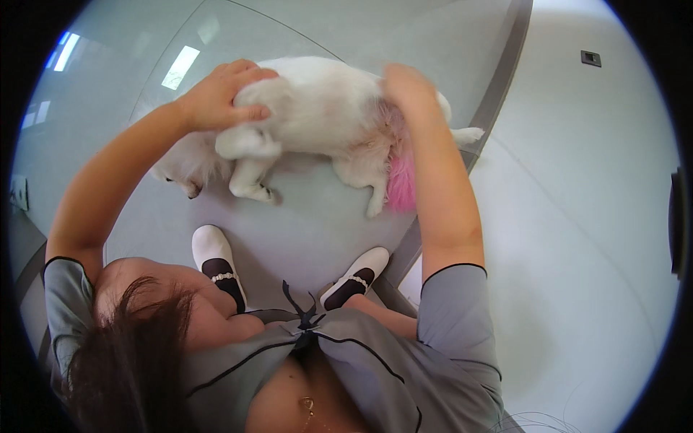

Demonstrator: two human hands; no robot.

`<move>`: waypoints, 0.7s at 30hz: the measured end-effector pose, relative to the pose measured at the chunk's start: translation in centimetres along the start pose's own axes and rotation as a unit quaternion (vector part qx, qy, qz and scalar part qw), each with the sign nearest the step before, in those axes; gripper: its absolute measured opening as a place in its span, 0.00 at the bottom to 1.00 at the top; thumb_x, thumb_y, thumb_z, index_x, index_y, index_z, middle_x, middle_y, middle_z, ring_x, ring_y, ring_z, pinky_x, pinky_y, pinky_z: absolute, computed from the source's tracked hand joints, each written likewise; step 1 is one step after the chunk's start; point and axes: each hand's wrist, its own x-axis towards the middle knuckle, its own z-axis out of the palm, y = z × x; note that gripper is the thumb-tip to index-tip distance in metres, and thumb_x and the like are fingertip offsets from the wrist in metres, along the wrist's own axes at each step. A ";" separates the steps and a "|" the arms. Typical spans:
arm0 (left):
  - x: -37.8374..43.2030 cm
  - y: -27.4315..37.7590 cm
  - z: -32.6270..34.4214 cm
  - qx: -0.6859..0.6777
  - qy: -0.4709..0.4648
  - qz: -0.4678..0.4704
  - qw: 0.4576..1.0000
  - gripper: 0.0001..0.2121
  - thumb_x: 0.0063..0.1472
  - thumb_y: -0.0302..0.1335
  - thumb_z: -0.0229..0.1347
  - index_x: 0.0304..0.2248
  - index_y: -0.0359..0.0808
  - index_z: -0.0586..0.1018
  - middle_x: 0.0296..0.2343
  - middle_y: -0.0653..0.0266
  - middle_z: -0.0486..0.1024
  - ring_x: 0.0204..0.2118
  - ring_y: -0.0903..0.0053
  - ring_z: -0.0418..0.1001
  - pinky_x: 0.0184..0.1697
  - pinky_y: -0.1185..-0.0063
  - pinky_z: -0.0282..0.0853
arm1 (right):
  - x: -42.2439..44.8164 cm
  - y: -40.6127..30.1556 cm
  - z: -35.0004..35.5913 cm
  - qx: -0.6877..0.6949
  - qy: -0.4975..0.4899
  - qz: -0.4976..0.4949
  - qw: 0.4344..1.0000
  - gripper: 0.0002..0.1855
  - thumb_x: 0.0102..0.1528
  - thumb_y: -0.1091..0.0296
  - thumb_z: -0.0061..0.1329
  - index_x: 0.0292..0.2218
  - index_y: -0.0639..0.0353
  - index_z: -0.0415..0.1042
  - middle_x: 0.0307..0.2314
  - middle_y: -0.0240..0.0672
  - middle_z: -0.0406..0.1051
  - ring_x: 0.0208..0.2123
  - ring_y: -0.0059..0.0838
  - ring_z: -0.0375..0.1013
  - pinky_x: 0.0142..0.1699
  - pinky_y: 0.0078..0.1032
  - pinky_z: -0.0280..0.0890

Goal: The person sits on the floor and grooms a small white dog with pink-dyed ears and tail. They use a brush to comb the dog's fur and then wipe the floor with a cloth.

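Observation:
A white long-haired dog lies on its side on the floor, its belly towards me. Its head points left with the muzzle down, and its front paws are bent. My left hand grips the dog at the shoulder, thumb on the near side and fingers over the back. At the hindquarters, my right hand touches the upper hind leg; it is blurred and its fingers are mostly hidden. The pink tail fur hangs beside the hind leg, partly behind my right forearm. One hind paw sticks out to the right.
Glossy grey floor tiles with window reflections lie under the dog. A dark baseboard runs along the white wall at right, which carries a socket. My white shoes are just below the dog.

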 end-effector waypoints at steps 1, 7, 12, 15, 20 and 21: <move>-0.7 -0.1 0.9 0.016 0.034 0.030 0.999 0.30 0.48 0.41 0.57 0.51 0.43 0.68 0.48 0.50 0.63 0.51 0.54 0.59 0.55 0.65 0.55 | -0.4 0.2 -0.8 0.018 0.017 0.031 0.999 0.17 0.54 0.57 0.45 0.39 0.61 0.73 0.35 0.46 0.73 0.38 0.46 0.72 0.43 0.37 0.66; -4.7 3.2 5.4 0.130 0.031 0.152 0.979 0.30 0.40 0.40 0.61 0.48 0.49 0.72 0.47 0.51 0.62 0.49 0.53 0.60 0.54 0.62 0.56 | -3.6 -5.7 -1.3 0.299 0.034 -0.206 0.931 0.15 0.55 0.57 0.44 0.37 0.59 0.72 0.34 0.48 0.73 0.38 0.47 0.71 0.42 0.36 0.66; -5.1 2.2 4.2 0.154 0.024 0.227 0.961 0.28 0.56 0.54 0.48 0.50 0.46 0.70 0.49 0.52 0.62 0.49 0.55 0.61 0.53 0.62 0.57 | -4.0 -5.9 2.6 0.165 0.032 -0.158 0.973 0.14 0.55 0.59 0.43 0.38 0.57 0.71 0.35 0.49 0.70 0.39 0.49 0.69 0.43 0.38 0.65; -5.9 -0.7 1.2 -0.004 0.065 0.107 0.992 0.22 0.62 0.40 0.44 0.52 0.39 0.66 0.51 0.53 0.63 0.53 0.59 0.61 0.56 0.67 0.56 | -3.8 0.7 3.0 0.036 0.063 -0.019 0.997 0.15 0.55 0.58 0.43 0.39 0.58 0.70 0.37 0.49 0.68 0.37 0.49 0.69 0.44 0.40 0.64; -13.5 -6.9 -1.4 -0.230 0.416 -0.229 0.849 0.16 0.65 0.34 0.39 0.47 0.38 0.70 0.42 0.65 0.70 0.44 0.75 0.65 0.50 0.77 0.60 | -7.9 -2.4 -0.1 0.359 0.134 -0.092 0.919 0.14 0.57 0.62 0.43 0.42 0.59 0.67 0.38 0.44 0.66 0.34 0.38 0.70 0.41 0.33 0.65; -15.1 -7.9 -1.0 -0.295 0.461 -0.289 0.786 0.16 0.64 0.35 0.40 0.46 0.38 0.71 0.41 0.66 0.70 0.43 0.77 0.65 0.48 0.78 0.61 | -9.1 -5.3 -0.4 0.448 0.125 -0.139 0.874 0.14 0.57 0.63 0.44 0.43 0.59 0.67 0.37 0.42 0.65 0.33 0.34 0.69 0.41 0.30 0.65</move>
